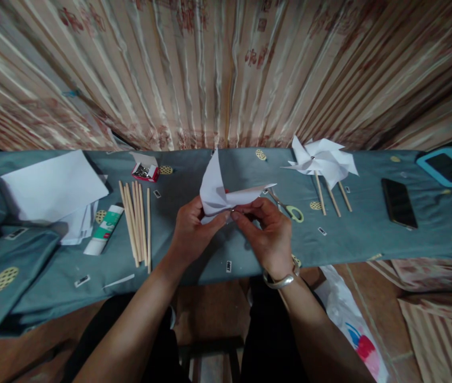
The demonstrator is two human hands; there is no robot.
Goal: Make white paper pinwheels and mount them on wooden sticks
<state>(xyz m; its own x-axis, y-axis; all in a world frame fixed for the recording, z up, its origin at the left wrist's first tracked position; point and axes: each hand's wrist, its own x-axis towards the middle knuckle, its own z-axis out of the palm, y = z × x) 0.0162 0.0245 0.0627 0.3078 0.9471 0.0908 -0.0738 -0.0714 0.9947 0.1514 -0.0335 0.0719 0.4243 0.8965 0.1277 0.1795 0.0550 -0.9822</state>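
A white paper pinwheel (214, 187), its blades folded in toward the middle, is held up over the table in both hands. My left hand (196, 226) is closed on its left side, with the thumb pressed near the centre. On the right, my right hand (265, 229) pinches a small shiny pin (232, 210) at the pinwheel's centre; its fingers partly hide the paper. Scissors (293, 211) with pale green handles lie just beyond my right hand. Several wooden sticks (138, 223) lie side by side to the left of my left hand.
On the cloth-covered table (194, 271) are stacked white paper (54, 183), a glue tube (105, 230) and an open red box (146, 171) of metal pins. Finished pinwheels (325, 157) on sticks, a phone (399, 203) and a blue-framed tablet (451, 166) lie right. A curtain (226, 74) hangs behind.
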